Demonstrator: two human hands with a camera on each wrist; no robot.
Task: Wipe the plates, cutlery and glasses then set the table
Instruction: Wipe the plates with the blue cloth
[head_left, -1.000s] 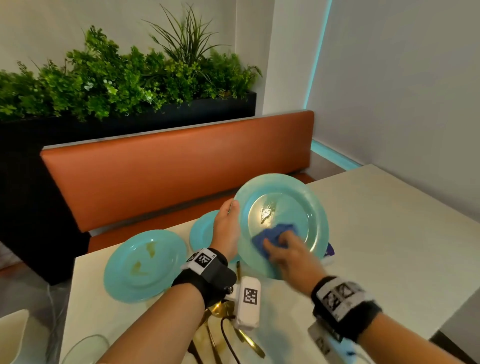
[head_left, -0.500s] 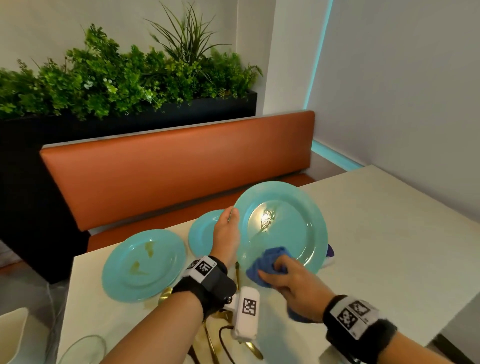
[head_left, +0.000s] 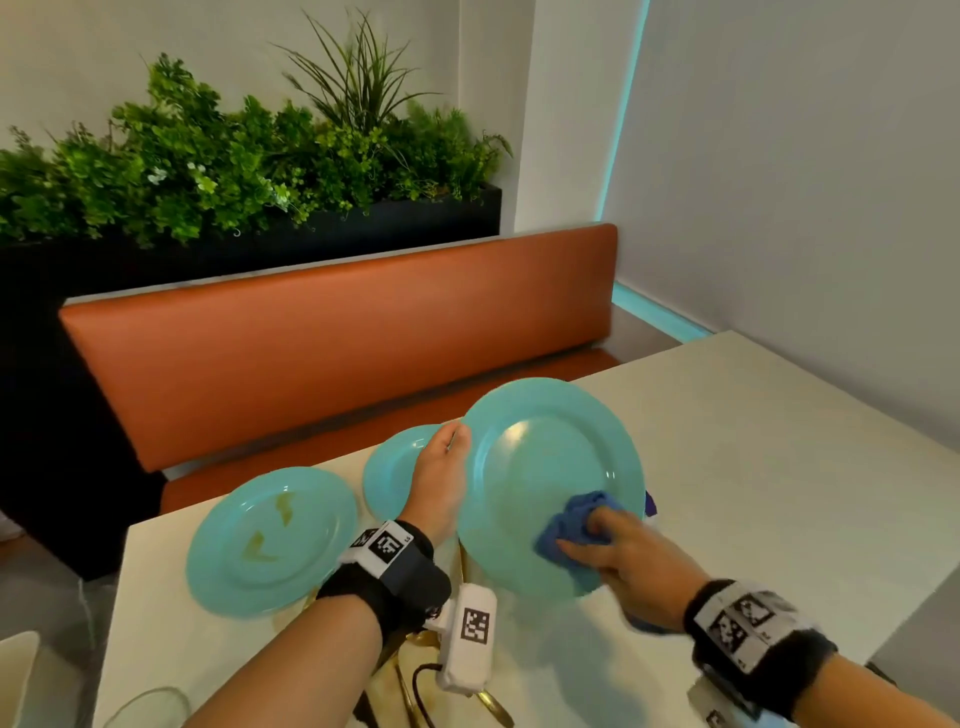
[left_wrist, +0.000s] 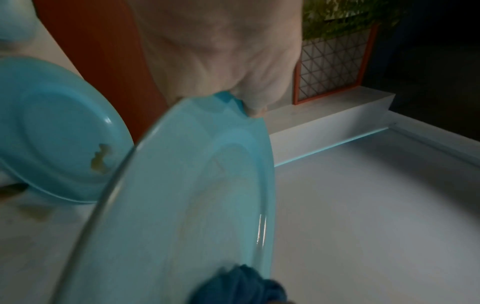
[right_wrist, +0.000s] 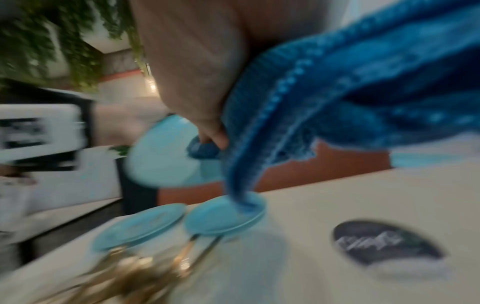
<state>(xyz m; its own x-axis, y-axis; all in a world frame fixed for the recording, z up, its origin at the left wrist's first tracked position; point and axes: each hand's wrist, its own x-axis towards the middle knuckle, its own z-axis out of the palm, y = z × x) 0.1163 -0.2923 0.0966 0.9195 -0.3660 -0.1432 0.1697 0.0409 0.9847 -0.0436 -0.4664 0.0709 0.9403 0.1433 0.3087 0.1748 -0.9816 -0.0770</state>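
My left hand (head_left: 441, 483) grips the left rim of a large turquoise plate (head_left: 540, 467), held tilted above the table. My right hand (head_left: 608, 551) holds a bunched blue cloth (head_left: 576, 519) and presses it against the plate's lower right face. In the left wrist view the held plate (left_wrist: 182, 205) fills the middle, with the cloth (left_wrist: 239, 286) at its bottom edge. The right wrist view is blurred; the cloth (right_wrist: 350, 92) hangs from my fingers (right_wrist: 215, 137) against the plate (right_wrist: 161, 154). A stained turquoise plate (head_left: 270, 540) lies flat at the left.
A smaller turquoise plate (head_left: 395, 473) lies behind my left hand. Gold cutlery (head_left: 415, 670) lies on the white table (head_left: 753, 493) near me, a glass rim (head_left: 140, 706) at bottom left. A dark round coaster (right_wrist: 384, 242) lies on the table. An orange bench (head_left: 337, 353) and planter stand behind.
My right hand has carried the cloth from the plate's centre down and across to its lower right. The smear in the plate's middle no longer shows. The left hand keeps its hold.
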